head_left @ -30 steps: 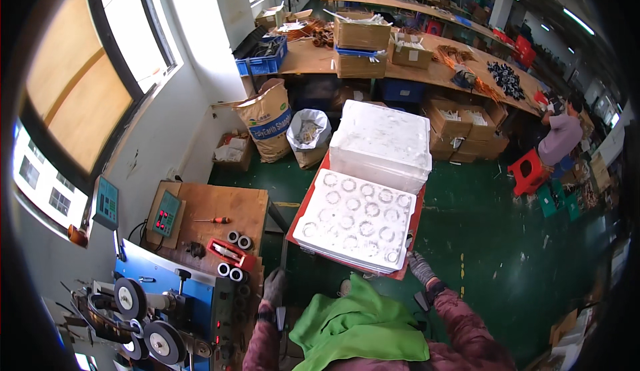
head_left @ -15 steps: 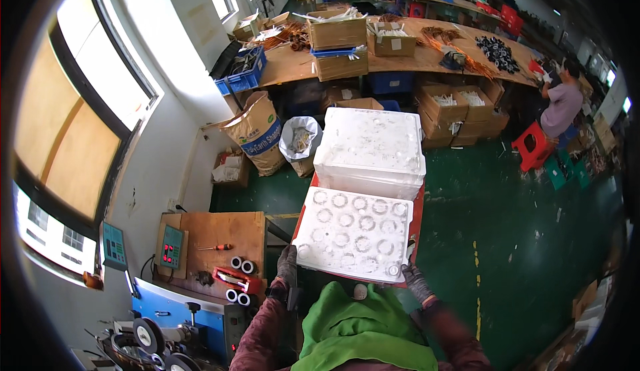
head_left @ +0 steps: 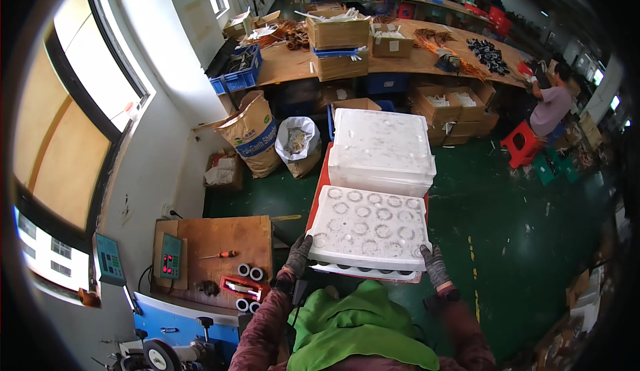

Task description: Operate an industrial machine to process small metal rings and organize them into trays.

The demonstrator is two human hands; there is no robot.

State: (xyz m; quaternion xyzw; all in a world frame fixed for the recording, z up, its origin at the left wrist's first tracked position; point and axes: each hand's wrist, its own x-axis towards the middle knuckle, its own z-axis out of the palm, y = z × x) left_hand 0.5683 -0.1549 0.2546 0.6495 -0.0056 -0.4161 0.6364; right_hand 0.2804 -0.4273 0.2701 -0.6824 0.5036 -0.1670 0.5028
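Note:
A white foam tray (head_left: 371, 224) with rows of round ring marks lies before me, its near edge toward my green apron (head_left: 360, 324). My left hand (head_left: 299, 255), in a grey glove, is closed on its near left corner. My right hand (head_left: 435, 264), gloved as well, grips the near right corner. Below the tray's near edge a second white tray (head_left: 400, 276) shows, with dark round items in it, mostly hidden. Just beyond, a taller stack of white foam trays (head_left: 381, 146) stands on a red cart or base (head_left: 320, 191).
Left of me is a wooden bench (head_left: 253, 238) with a screwdriver (head_left: 219, 255), white-rimmed wheels (head_left: 251, 271) and a control box (head_left: 171, 256). A blue machine (head_left: 180, 318) stands nearer. Beyond are sacks (head_left: 248, 134) and a long table (head_left: 287, 64). A co-worker (head_left: 553, 101) sits far right.
The foam tray has risen slightly and moved right with both hands on it. The tray with dark round items now shows beneath its near edge. The view has shifted a little.

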